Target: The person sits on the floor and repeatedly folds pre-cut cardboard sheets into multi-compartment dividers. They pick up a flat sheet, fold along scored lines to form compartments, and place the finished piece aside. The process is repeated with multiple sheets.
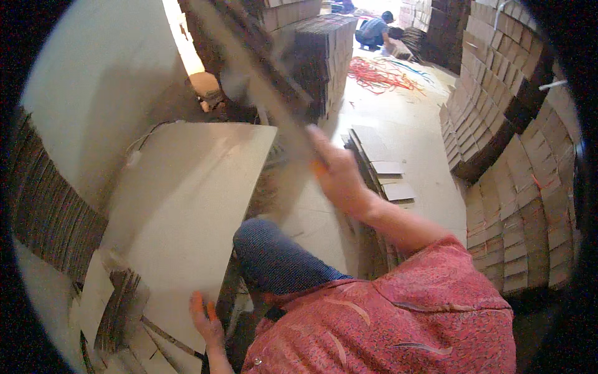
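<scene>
My right hand (341,173) is raised ahead of me, closed on the near end of a long flat cardboard piece (261,81). The piece slants up to the left and is smeared by motion, so I cannot tell if it is one sheet or a few. My left hand (207,319) is low, by the near right edge of a pale board table (187,181), fingers apart and holding nothing. Orange covers show on fingertips of both hands. Left of that hand, a small bundle of cardboard strips (117,311) lies at the table's near end.
A tall row of stacked cardboard (50,199) lines the left. Bundled cardboard piles rise at the right (517,206) and ahead (321,56). Flat sheets (386,167) lie on the floor beyond my right arm. Farther off, a person (374,31) crouches near tangled red straps (383,75).
</scene>
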### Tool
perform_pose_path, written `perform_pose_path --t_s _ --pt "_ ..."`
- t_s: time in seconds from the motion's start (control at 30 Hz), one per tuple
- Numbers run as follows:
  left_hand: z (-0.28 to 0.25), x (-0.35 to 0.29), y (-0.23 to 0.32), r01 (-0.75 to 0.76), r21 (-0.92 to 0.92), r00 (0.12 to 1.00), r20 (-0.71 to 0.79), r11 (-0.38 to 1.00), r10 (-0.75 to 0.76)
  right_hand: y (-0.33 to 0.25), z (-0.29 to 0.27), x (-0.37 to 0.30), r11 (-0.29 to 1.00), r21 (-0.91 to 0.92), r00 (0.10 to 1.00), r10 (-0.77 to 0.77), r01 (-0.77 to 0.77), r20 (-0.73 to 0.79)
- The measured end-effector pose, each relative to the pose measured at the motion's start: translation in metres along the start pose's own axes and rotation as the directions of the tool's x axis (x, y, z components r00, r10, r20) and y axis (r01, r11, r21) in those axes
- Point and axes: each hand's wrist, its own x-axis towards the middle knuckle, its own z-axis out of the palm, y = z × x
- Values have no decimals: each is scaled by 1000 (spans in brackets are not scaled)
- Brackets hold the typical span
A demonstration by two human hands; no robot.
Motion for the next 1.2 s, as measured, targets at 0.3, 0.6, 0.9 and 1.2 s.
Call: perform_pose_path --t_s 0.3,0.6,0.9,1.2 --pt "-30 8 12 167 -59 986 21 984 -166 193 -104 -153 299 -930 815 580 -213 0" --pt "-187 125 -121 81 865 899 -278 495 339 274 -99 -286 142 -956 481 877 -257 1" --pt "-243 190 -197 296 430 955 -115 853 -273 251 -89 -249 228 -947 547 834 -225 71" --pt "-240 186 -69 32 187 952 -305 982 27 49 57 -91 980 196 978 -62 22 202"
